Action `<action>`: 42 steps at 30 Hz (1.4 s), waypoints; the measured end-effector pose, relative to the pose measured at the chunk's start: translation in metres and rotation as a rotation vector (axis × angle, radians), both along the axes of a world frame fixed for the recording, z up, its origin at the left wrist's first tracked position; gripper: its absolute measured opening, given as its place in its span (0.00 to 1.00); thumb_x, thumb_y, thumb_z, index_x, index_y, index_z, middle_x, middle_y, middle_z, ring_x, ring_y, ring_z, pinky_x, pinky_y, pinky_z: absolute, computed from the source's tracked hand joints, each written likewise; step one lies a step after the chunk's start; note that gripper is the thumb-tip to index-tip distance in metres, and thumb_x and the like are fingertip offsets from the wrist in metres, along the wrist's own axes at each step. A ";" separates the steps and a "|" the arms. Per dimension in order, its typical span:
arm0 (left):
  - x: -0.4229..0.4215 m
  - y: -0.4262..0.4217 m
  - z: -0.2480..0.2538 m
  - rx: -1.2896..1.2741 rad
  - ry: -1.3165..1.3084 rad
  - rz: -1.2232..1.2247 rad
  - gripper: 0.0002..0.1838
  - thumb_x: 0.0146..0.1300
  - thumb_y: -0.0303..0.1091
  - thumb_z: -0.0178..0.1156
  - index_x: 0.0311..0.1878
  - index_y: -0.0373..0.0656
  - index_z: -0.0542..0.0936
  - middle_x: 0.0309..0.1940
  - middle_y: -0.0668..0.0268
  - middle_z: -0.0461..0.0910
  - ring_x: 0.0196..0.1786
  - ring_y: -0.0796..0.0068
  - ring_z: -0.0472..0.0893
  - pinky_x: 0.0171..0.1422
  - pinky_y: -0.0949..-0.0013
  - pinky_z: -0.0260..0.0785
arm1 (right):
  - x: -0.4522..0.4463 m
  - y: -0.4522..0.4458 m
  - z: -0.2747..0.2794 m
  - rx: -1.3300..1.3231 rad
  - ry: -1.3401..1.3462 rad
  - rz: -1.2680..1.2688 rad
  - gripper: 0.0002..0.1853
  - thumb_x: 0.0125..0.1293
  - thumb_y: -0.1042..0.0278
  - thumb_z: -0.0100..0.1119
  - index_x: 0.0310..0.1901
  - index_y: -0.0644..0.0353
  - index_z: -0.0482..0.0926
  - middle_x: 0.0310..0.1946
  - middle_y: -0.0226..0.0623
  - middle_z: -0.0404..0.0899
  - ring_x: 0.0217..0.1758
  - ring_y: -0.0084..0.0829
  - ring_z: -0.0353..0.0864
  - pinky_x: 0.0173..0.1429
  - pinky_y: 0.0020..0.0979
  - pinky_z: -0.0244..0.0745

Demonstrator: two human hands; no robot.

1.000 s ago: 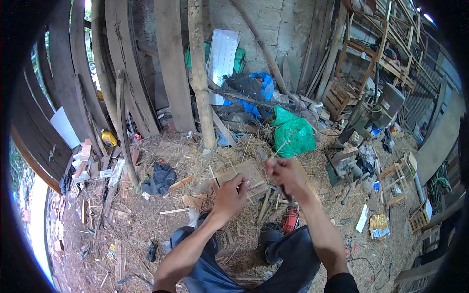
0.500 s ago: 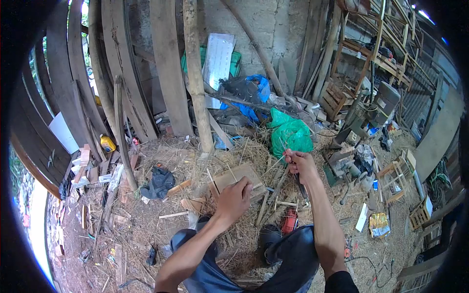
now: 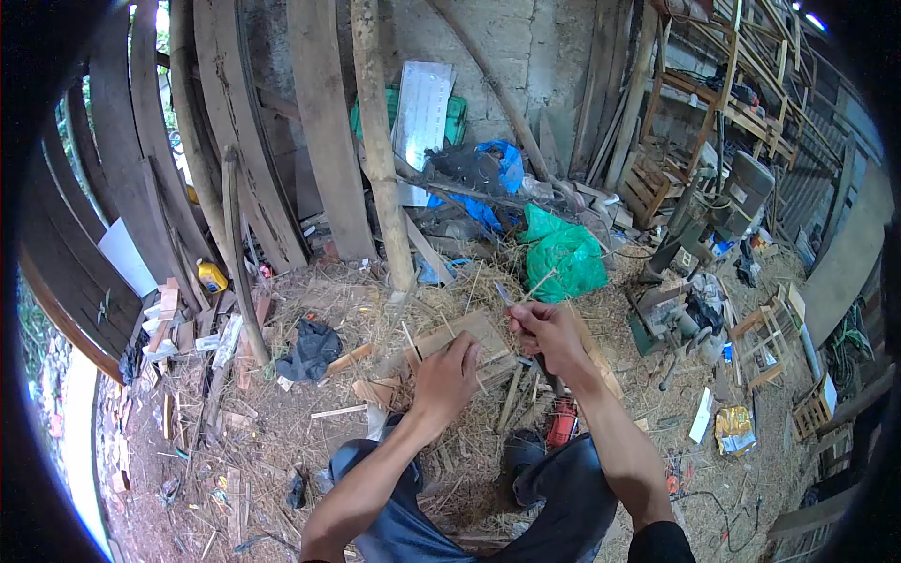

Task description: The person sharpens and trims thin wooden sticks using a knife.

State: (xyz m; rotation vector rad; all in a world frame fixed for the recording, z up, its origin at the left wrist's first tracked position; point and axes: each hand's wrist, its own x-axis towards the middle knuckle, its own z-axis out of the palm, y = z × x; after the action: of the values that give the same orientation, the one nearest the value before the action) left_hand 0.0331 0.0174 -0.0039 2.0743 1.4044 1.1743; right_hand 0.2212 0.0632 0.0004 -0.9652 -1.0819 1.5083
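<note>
My left hand (image 3: 445, 377) is closed over a thin wooden stick (image 3: 448, 327), which shows beyond the fingers; part of it is hidden. Just beyond that hand lies a wooden board (image 3: 490, 345) on the straw. My right hand (image 3: 548, 336) is closed around a knife (image 3: 504, 295), its narrow blade pointing up and to the left. A dark length, perhaps its handle, shows below the palm. Another pale thin stick (image 3: 542, 282) sticks out by the right fingertips; whether it is gripped is unclear. Between my shoes and the right forearm is a red tool (image 3: 562, 422).
Straw and wood scraps cover the ground. Beyond my hands are a green plastic bag (image 3: 565, 258) and an upright pole (image 3: 380, 159). A black bag (image 3: 310, 352) lies left, near a yellow bottle (image 3: 212, 275). A machine (image 3: 741, 192) stands right, near a gold packet (image 3: 734, 433).
My right hand has moved left and down with the knife, closer to my left hand. The left hand has stayed almost in place, over the board's near side.
</note>
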 end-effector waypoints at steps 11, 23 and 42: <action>-0.003 0.000 0.000 -0.068 -0.085 -0.058 0.06 0.66 0.31 0.52 0.37 0.39 0.71 0.21 0.51 0.74 0.28 0.48 0.75 0.31 0.56 0.64 | 0.006 -0.001 -0.002 -0.026 -0.046 -0.007 0.13 0.67 0.61 0.57 0.39 0.65 0.79 0.23 0.24 0.74 0.17 0.13 0.60 0.20 0.18 0.51; -0.010 0.003 -0.003 -0.083 -0.096 -0.058 0.06 0.64 0.31 0.54 0.37 0.38 0.74 0.20 0.54 0.75 0.23 0.57 0.75 0.29 0.61 0.63 | 0.011 -0.002 0.006 -0.005 -0.195 -0.068 0.12 0.67 0.62 0.56 0.36 0.64 0.80 0.22 0.23 0.72 0.16 0.13 0.58 0.19 0.19 0.49; -0.018 0.011 -0.017 -0.227 -0.269 -0.114 0.08 0.68 0.31 0.52 0.41 0.36 0.76 0.30 0.63 0.80 0.33 0.79 0.76 0.38 0.74 0.67 | 0.042 0.018 -0.032 0.431 -0.761 -0.543 0.23 0.63 0.50 0.60 0.46 0.65 0.76 0.29 0.36 0.80 0.32 0.23 0.76 0.38 0.27 0.70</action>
State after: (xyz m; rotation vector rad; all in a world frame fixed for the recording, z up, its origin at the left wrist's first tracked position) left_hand 0.0153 0.0288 -0.0207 1.7441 1.2151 1.1399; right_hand 0.2628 0.0812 -0.0318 -1.4105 -1.4324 0.4207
